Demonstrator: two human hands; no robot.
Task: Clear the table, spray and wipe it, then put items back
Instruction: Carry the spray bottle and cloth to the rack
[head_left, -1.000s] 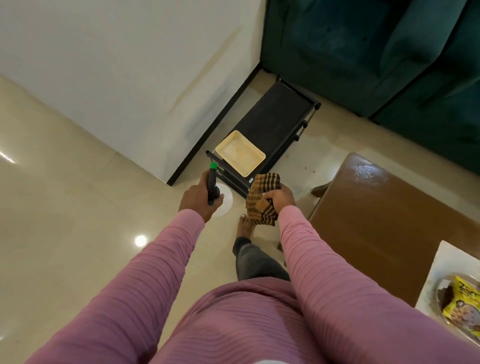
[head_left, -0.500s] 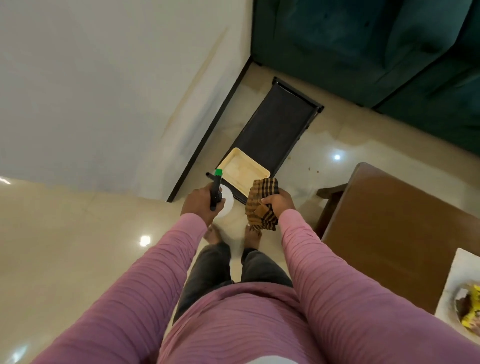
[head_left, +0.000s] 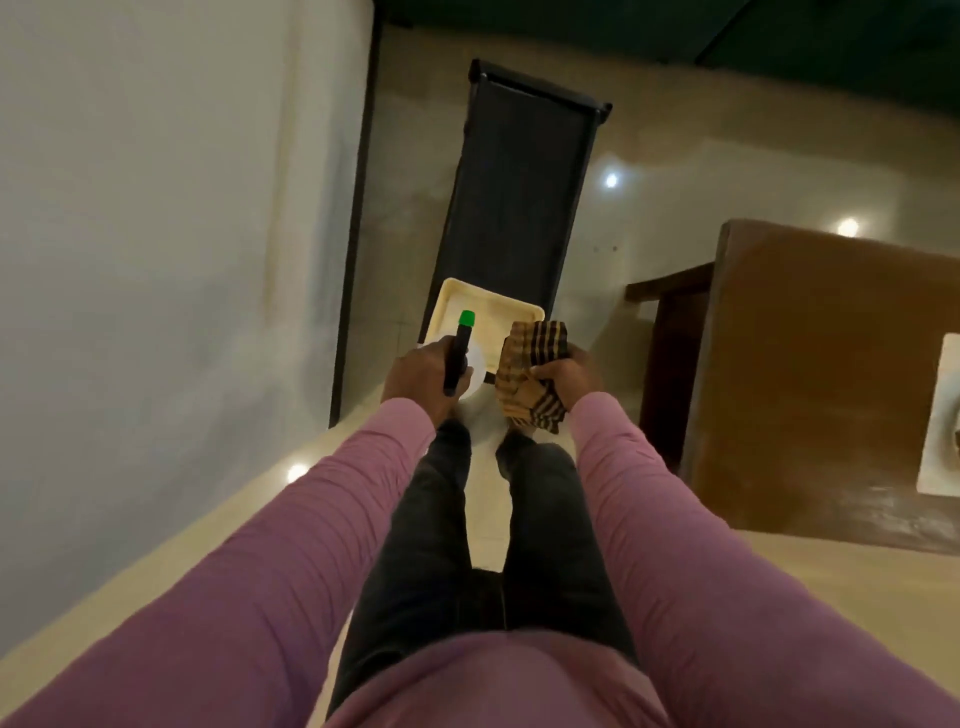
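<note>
My left hand grips a spray bottle with a black head, a green nozzle tip and a white body. My right hand clutches a bunched brown-and-black checked cloth. Both hands hover just in front of a cream tray that sits on the near end of a low black rack. The brown wooden table stands to my right, with a white tray at its right edge, mostly cut off by the frame.
A white wall with a dark skirting runs close along the left of the rack. A dark green sofa fills the top. Glossy beige floor lies between rack and table. My feet and dark trousers are below the hands.
I have stepped closer to the black rack, which now lies straight ahead. Both hands keep their hold and now hang over the cream tray. The table has slid further right.
</note>
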